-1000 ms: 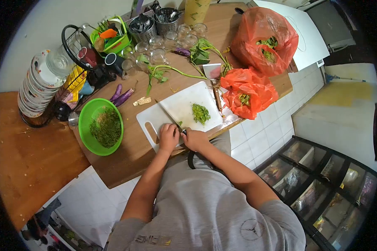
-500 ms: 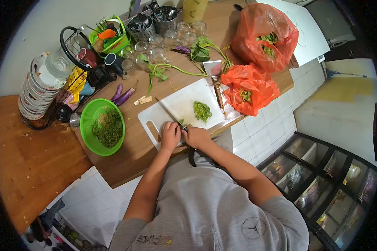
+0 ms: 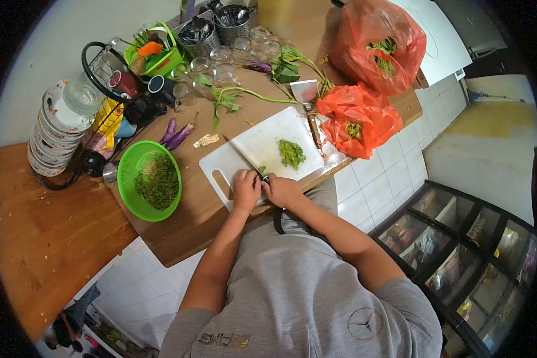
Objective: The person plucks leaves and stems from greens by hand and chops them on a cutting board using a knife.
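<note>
My right hand [image 3: 283,191] is closed around the black handle of a kitchen knife [image 3: 244,155], whose blade slants up and left over the white cutting board [image 3: 259,131]. Beside the blade, my left hand [image 3: 246,190] has its fingers curled down on the board; whatever lies under them is hidden. A few small green bits [image 3: 262,169] show by the knife near the fingertips. To the right on the board sits a heap of chopped green vegetable [image 3: 292,154].
Left of the board is a green basket [image 3: 124,188] of chopped greens. Eggplants [image 3: 178,137], leafy stems [image 3: 244,94] and upturned glasses [image 3: 224,73] lie behind. A cleaver [image 3: 305,90] and red plastic bags [image 3: 364,122] are at right. A dish rack [image 3: 92,62] holds plates.
The view has shifted slightly. Both hands and the knife keep nearly the same place on the board, and the green bits by the blade show a little more.
</note>
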`<state>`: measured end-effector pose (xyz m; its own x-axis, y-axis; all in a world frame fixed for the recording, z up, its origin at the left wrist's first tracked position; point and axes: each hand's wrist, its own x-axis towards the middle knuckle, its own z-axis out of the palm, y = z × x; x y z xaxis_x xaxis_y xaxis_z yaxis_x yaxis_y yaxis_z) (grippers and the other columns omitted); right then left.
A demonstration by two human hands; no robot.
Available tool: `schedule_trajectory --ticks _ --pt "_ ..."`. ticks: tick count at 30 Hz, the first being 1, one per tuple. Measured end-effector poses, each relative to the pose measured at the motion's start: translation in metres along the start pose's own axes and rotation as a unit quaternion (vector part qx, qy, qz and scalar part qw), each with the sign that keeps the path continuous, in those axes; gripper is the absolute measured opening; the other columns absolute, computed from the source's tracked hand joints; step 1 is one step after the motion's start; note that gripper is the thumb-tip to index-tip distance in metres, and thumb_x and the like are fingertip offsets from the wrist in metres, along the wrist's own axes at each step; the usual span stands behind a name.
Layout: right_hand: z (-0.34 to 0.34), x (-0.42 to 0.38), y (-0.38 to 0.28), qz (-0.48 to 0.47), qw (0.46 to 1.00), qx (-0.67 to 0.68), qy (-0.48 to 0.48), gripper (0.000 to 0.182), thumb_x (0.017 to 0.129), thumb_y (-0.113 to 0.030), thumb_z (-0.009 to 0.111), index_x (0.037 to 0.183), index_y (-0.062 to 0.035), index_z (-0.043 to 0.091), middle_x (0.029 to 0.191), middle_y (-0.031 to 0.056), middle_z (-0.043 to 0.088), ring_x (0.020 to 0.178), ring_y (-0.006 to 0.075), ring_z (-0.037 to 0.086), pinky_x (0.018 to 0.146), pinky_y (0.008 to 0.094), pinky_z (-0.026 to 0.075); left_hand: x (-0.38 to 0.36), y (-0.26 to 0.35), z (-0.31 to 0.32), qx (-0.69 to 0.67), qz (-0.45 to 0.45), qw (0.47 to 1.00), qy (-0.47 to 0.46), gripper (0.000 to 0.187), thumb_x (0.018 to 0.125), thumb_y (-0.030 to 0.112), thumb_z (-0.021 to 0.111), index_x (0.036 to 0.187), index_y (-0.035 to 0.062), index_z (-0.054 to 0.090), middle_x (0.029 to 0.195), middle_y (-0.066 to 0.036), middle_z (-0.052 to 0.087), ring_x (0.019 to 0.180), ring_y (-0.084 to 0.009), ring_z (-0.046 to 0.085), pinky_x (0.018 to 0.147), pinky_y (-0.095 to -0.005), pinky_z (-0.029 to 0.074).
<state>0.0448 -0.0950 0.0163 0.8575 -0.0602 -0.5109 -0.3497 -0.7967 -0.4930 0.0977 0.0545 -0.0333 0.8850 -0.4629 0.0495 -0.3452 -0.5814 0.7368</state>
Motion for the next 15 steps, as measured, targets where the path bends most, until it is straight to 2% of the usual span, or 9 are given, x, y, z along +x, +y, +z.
schedule_trajectory --ticks 4,6,10,12,15 --pt "-0.009 -0.011 -0.003 0.007 1.0 -0.007 -0.014 0.044 0.102 -0.042 0.045 0.108 -0.0001 0.059 0.082 0.0257 0.07 0.079 0.043 0.07 0.073 0.0531 0.054 0.0 -0.003 0.001 -0.001 -0.002 1.0 -0.006 0.01 0.084 0.008 0.066 0.091 0.0015 0.063 0.093 -0.016 0.061 0.091 -0.0389 0.059 0.082 -0.0479 0.047" --pt "-0.01 -0.02 -0.003 0.03 0.999 -0.015 -0.041 0.046 0.101 -0.041 0.044 0.109 0.001 0.06 0.086 0.0248 0.071 0.083 0.0413 0.071 0.076 0.0525 0.054 0.0 -0.004 0.002 0.002 -0.001 1.0 -0.006 0.01 0.084 0.008 0.066 0.092 0.0014 0.063 0.093 -0.016 0.061 0.091 -0.0389 0.059 0.082 -0.0479 0.047" --pt "0.001 -0.019 0.001 0.03 0.999 -0.011 -0.021 0.045 0.101 -0.041 0.044 0.108 0.0008 0.06 0.084 0.0252 0.071 0.081 0.0415 0.071 0.076 0.0529 0.054 0.0 -0.007 0.004 -0.002 -0.006 1.0 -0.005 0.011 0.083 0.007 0.066 0.092 0.0016 0.064 0.093 -0.016 0.061 0.091 -0.0388 0.059 0.081 -0.048 0.047" --pt "0.01 -0.011 0.005 -0.001 1.0 0.004 0.018 0.043 0.102 -0.041 0.044 0.107 -0.0001 0.057 0.081 0.0257 0.07 0.077 0.0436 0.069 0.071 0.0542 0.053 -0.001 -0.006 0.004 -0.003 -0.007 1.0 0.0 0.01 0.083 0.008 0.066 0.091 0.0017 0.064 0.092 -0.016 0.061 0.091 -0.0387 0.059 0.081 -0.0479 0.047" --pt "0.01 -0.004 0.005 0.0 1.0 -0.005 0.003 0.044 0.102 -0.041 0.044 0.107 0.0 0.057 0.082 0.0262 0.07 0.078 0.0438 0.069 0.072 0.0544 0.053 -0.002 -0.004 0.002 -0.002 -0.003 1.0 0.017 0.01 0.084 0.008 0.067 0.091 0.0015 0.065 0.09 -0.015 0.061 0.088 -0.0371 0.059 0.08 -0.0467 0.048"
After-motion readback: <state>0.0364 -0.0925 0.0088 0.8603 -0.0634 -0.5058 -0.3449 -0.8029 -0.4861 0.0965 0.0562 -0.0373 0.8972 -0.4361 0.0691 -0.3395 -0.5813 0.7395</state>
